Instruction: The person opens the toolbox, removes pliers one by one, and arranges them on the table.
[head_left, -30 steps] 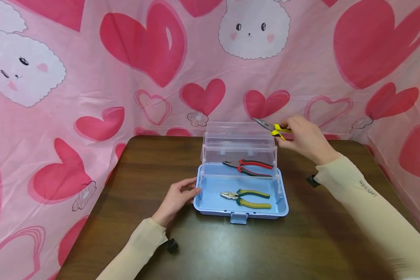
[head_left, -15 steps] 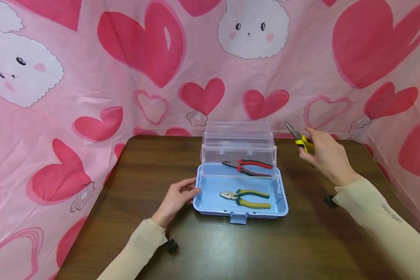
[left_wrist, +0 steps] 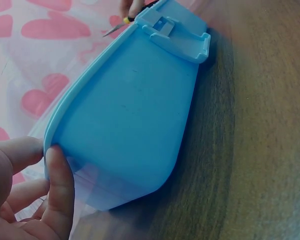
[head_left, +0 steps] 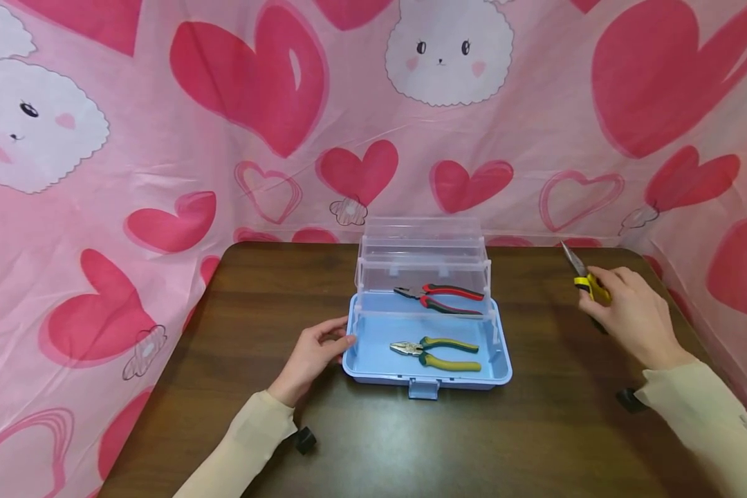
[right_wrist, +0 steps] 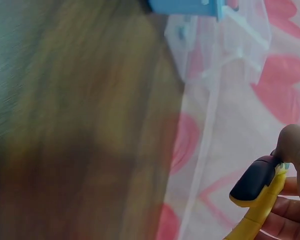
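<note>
With thumb and fingers my left hand (head_left: 311, 356) pinches the left rim of a light-blue plastic toolbox (head_left: 373, 379); the left wrist view shows this grip on the toolbox (left_wrist: 125, 110) closely. Right of the box, over the table, my right hand (head_left: 638, 318) holds needle-nose pliers (head_left: 590, 285) by yellow-and-black handles, tips pointing away and slightly left. Part of the handles is hidden by the fingers. Inside the box lie combination pliers with green-and-yellow handles (head_left: 451, 362). Behind them, red-and-black pliers (head_left: 454, 290) show at the clear tray section.
The toolbox stands with its clear lid and trays (head_left: 422, 228) raised at the back. A blue latch (head_left: 424, 391) hangs at its front. Dark wooden table (head_left: 274, 297) surrounds it. A pink heart-printed cloth (head_left: 361, 69) hangs behind and at both sides.
My right hand has carried the needle-nose pliers from above the box's back right corner, rightward and down towards the table. The left hand stays on the rim; the other pliers have not moved.
</note>
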Demonstrator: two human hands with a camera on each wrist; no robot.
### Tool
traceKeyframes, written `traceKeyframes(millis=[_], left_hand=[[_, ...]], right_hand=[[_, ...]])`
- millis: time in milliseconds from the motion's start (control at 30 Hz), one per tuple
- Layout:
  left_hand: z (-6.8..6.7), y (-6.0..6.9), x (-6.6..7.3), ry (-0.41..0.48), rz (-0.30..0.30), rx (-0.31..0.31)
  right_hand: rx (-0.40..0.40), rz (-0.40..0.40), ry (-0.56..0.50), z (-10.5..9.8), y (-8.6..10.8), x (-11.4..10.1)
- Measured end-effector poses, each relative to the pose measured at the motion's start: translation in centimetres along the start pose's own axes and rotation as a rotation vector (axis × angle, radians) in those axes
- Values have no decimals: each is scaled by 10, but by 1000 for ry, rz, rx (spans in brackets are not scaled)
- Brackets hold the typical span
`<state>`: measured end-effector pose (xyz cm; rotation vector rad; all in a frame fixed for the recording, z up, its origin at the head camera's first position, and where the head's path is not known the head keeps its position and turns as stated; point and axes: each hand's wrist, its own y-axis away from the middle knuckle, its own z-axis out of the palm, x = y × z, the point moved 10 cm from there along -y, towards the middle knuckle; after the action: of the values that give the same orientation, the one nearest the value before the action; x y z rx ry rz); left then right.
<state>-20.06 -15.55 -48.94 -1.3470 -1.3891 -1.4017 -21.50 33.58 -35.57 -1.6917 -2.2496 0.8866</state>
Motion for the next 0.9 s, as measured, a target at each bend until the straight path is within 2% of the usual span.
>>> traceKeyframes(millis=[100, 267, 433, 667, 900], left_hand=[[0, 0, 0, 0, -3, 0], [1, -1, -1, 6, -3, -1], [1, -1, -1, 8, 0, 4], [0, -1, -1, 3, -8, 5], [0, -1, -1, -3, -10, 4]], right_hand=[[-1, 36, 13, -1, 12, 14], [-47, 125, 17, 2, 29, 38], [-140, 206, 24, 12, 42, 60], [-352, 372, 49, 29, 63, 103], [-428, 427, 57, 35, 80, 130]])
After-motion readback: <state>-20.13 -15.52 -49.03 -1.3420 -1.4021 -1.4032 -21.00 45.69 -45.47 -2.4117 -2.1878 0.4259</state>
